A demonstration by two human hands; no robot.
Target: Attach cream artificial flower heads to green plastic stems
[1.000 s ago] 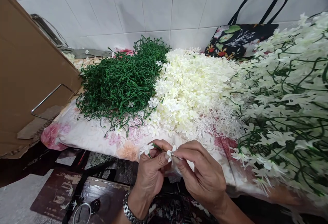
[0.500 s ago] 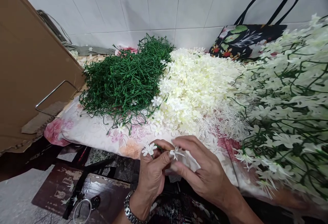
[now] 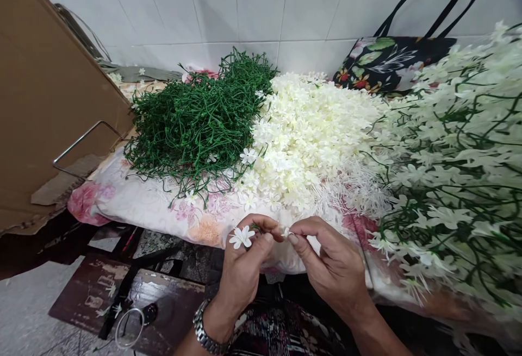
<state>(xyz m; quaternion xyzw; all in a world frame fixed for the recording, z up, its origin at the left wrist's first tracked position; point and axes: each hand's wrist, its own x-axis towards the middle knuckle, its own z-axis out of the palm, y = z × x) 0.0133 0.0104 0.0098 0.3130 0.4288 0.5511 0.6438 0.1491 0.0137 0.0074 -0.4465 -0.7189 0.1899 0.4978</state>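
My left hand (image 3: 250, 253), with a metal watch at its wrist, is closed around a green artificial flower stem (image 3: 256, 228). One open white flower (image 3: 241, 237) on it sticks out over the back of the thumb. My right hand (image 3: 326, 258) pinches a small white flower piece (image 3: 286, 232) between thumb and forefinger, right against the left fingertips. Fingers hide how the two parts meet. Beyond the hands lie a tangled heap of green plastic stems (image 3: 196, 122) and a heap of loose white flower heads (image 3: 314, 133).
Finished-looking white flower sprays (image 3: 452, 182) are piled at the right. A cardboard box (image 3: 53, 84) stands at the left, with a bent wire (image 3: 79, 144) beside it. A floral handbag (image 3: 391, 62) leans on the tiled wall. Below left is a worn brown board (image 3: 163, 301).
My right fingers have closed from a loose, spread hold into a pinch on the white flower piece. The left hand has turned slightly, and the view has shifted a little.
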